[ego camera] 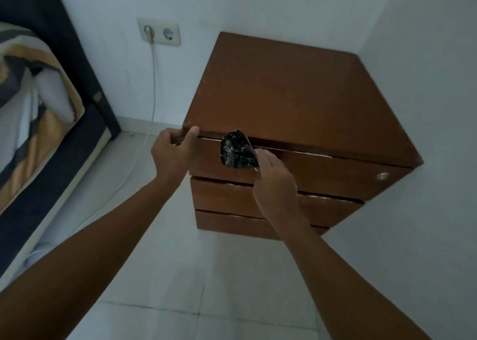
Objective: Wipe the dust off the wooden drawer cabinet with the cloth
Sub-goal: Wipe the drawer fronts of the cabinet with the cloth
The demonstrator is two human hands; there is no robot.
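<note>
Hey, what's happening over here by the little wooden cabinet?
A person is dusting the wooden drawer cabinet that stands in the corner. The right hand holds a bunched dark patterned cloth against the top drawer's front, just under the cabinet's top edge. The left hand grips the front left corner of the top. A white cable hangs from the wall socket beside a bed.

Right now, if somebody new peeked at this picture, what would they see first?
The big brown wooden drawer cabinet in the white corner stands out first. At its front, the right hand presses a dark patterned cloth against the top drawer, while the left hand grips the cabinet's top edge at its left corner.
</note>
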